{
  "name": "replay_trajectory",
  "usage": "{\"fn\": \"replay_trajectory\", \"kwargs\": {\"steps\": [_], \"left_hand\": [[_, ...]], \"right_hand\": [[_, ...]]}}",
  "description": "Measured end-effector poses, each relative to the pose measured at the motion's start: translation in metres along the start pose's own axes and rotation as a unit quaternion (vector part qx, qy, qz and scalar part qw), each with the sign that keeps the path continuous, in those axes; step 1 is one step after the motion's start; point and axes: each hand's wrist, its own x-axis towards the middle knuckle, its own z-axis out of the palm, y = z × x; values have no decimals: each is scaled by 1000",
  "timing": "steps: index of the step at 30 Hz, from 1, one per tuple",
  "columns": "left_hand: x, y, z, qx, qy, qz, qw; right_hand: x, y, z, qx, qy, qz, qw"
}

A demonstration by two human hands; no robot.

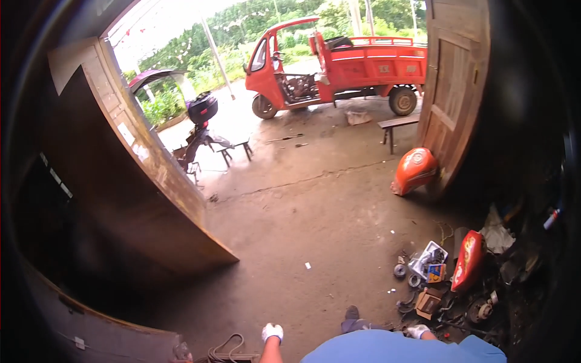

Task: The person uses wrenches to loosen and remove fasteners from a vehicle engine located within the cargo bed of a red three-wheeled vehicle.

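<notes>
My left hand (272,332), in a white glove, hangs near the bottom centre with its fingers curled. Whether it holds anything is hidden. Below it to the left, a looped cord (236,342) lies on the floor. My right hand (417,331), also gloved, is partly behind my blue-clothed body, near a pile of parts with a cardboard box (428,302), a white tray (426,260) and a red panel (467,260). Its finger position is unclear. My shoe (351,313) shows on the concrete floor.
A doorway with wooden doors (454,78) opens outside to a red cargo tricycle (375,66), a scooter (202,112), a bench (396,122) and low stools (236,148). An orange fuel tank (415,169) leans by the right door. A curved board (121,314) borders the lower left.
</notes>
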Motion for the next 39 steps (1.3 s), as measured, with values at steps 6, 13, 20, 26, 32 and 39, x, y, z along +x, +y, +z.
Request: {"fn": "replay_trajectory", "kwargs": {"steps": [6, 13, 20, 26, 32, 39], "left_hand": [[34, -25, 35, -38, -152, -161, 974], [132, 77, 46, -119, -219, -201, 947], [384, 259, -14, -283, -183, -256, 906], [552, 528, -187, -226, -14, 52, 973], [607, 711, -264, -139, 45, 125, 981], [656, 678, -184, 243, -319, 86, 912]], "right_hand": [[108, -258, -73, 174, 34, -90, 980], [263, -387, -137, -248, 189, -437, 844], [339, -410, -164, -413, -10, -327, 850], [291, -621, -162, 86, 41, 59, 994], [414, -713, -198, -59, -23, -36, 997], [501, -970, -298, 53, -25, 61, 996]]}}
